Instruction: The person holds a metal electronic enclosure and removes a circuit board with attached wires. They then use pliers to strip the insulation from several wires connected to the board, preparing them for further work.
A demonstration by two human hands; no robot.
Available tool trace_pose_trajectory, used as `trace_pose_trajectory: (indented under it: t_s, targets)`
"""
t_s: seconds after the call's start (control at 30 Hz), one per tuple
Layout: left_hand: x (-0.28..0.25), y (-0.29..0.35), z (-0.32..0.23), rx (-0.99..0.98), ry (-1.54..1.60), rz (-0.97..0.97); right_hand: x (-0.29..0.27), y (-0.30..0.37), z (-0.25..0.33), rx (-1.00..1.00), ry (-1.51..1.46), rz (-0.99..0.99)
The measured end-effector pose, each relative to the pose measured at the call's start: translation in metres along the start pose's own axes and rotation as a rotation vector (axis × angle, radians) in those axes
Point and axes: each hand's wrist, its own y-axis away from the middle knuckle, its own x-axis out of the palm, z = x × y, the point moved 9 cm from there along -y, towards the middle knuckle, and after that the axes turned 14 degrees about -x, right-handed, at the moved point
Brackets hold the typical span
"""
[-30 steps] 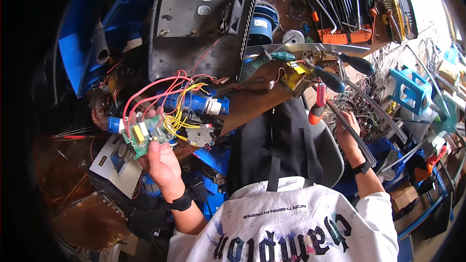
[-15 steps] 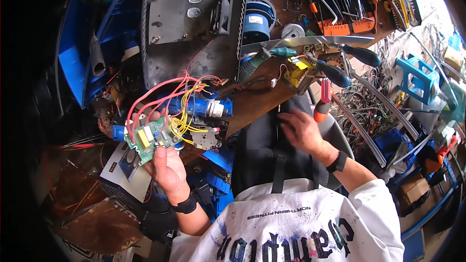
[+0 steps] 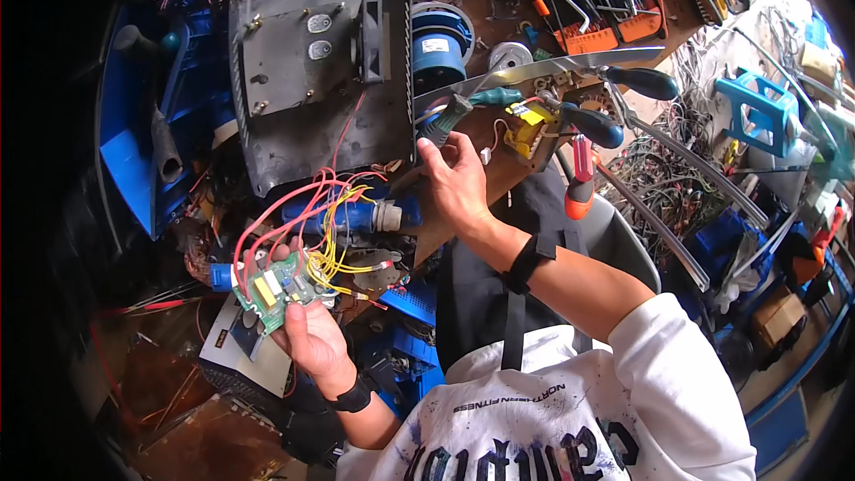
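Note:
My left hand [image 3: 312, 338] is closed on the edge of a green circuit board [image 3: 277, 292], thumb on top. The board carries a yellow block and a white block. Red wires [image 3: 283, 200] loop up from it, and a bundle of yellow wires [image 3: 334, 240] with small end connectors hangs on its right side. At the bench edge my right hand [image 3: 456, 185] has its thumb and forefinger apart beside a dark green ribbed tool handle [image 3: 448, 116]. The thumb covers or touches the handle's near end; a firm grip does not show.
Behind the hands lies a dark metal casing [image 3: 285, 138]. Nearby are a blue wire spool [image 3: 438, 61], a long metal blade [image 3: 552, 67], dark-handled tools [image 3: 592, 125] and an orange hex-key holder [image 3: 614, 34]. A blue plug [image 3: 356, 216] lies near the board. Tangled cables cover the right side.
My right hand has moved from over my lap up and left to the dark green handle. My left hand still holds the circuit board. The whole view has shifted slightly.

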Motion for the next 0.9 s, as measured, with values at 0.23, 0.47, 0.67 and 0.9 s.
trace_pose_trajectory:
  t_s: [0.23, 0.47, 0.67, 0.9]
  targets:
    - [0.002, -0.003, -0.004, 0.013, -0.023, 0.003, -0.017, 0.031, 0.021, 0.026, 0.024, 0.048]
    - [0.005, -0.007, -0.010, 0.002, -0.011, 0.042, -0.012, 0.052, 0.066, -0.020, -0.251, 0.001]
    - [0.004, -0.009, -0.017, -0.031, 0.002, 0.065, -0.016, 0.088, 0.138, -0.101, -0.273, 0.119]
    - [0.003, -0.012, -0.022, 0.008, -0.073, 0.090, -0.086, 0.141, 0.259, -0.045, -0.258, 0.263]
